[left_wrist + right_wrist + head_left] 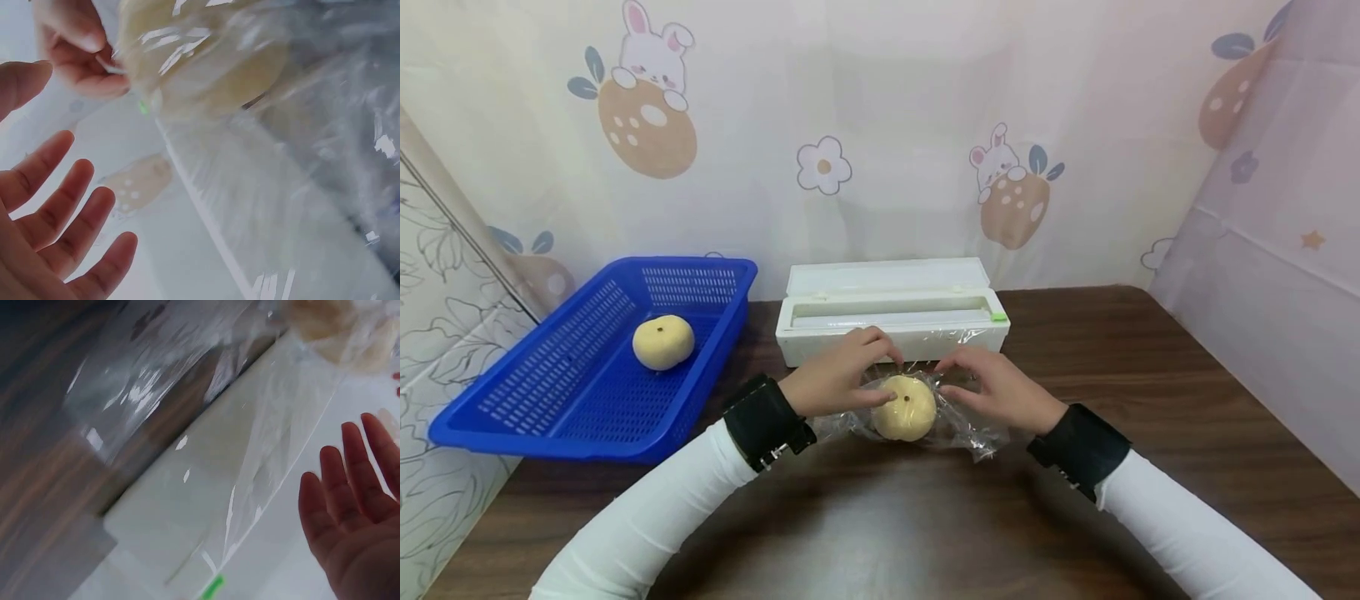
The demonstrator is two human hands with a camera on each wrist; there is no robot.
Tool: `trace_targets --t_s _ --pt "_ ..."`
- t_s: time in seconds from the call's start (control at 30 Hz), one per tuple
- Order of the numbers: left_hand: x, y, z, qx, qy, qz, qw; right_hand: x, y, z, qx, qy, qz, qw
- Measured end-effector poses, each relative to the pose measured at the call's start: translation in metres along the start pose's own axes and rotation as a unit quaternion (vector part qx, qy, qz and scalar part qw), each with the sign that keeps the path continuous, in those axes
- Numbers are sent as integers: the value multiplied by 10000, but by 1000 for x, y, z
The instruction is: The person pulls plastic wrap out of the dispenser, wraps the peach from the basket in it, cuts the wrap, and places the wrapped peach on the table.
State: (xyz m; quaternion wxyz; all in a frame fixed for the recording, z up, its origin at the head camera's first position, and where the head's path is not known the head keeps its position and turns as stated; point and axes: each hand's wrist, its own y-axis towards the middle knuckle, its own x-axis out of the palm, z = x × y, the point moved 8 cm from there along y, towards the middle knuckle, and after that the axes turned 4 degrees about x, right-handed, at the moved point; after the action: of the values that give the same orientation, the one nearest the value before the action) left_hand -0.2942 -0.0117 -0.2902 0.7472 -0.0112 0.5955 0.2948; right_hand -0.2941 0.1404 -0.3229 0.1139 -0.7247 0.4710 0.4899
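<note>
A squat, pale yellow fruit (904, 408) with a small dark stem spot sits on the table, clear plastic wrap (977, 437) crumpled around and under it. On the fruit's left side is my left hand (850, 375), thumb over its edge and fingers loosely bent; the left wrist view shows these fingers (53, 215) spread apart. My right hand (1000, 387) is at the wrap on the fruit's right, with a gap between thumb and forefinger. Its other fingers (347, 481) look nearly straight in the right wrist view. Right behind stands a white wrap dispenser (891, 342), its lid raised.
To the left is a blue perforated basket (591, 442) with a second pale yellow fruit (663, 342) in it. A green tab (998, 317) marks the dispenser's right end. Behind the dark wood table (1150, 350) hangs a patterned curtain (895, 167).
</note>
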Motion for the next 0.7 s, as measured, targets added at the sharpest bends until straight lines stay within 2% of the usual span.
trace_targets --t_s 0.13,0.23,0.4,0.5,0.7 --pt "-10 13 1 45 243 -39 9997 -9 -1 9 231 -651 141 9975" --pt "-14 25 0 -52 320 -229 9992 -15 -2 16 410 -969 214 9942" --pt "-22 50 -2 -72 468 -408 9980 -22 -1 26 676 -1164 203 9907" --pt "-26 62 2 44 534 -417 9977 -26 -1 31 798 -1246 182 9888" --pt "-17 81 -2 -51 500 -682 9964 -33 -1 36 830 -1387 357 9862"
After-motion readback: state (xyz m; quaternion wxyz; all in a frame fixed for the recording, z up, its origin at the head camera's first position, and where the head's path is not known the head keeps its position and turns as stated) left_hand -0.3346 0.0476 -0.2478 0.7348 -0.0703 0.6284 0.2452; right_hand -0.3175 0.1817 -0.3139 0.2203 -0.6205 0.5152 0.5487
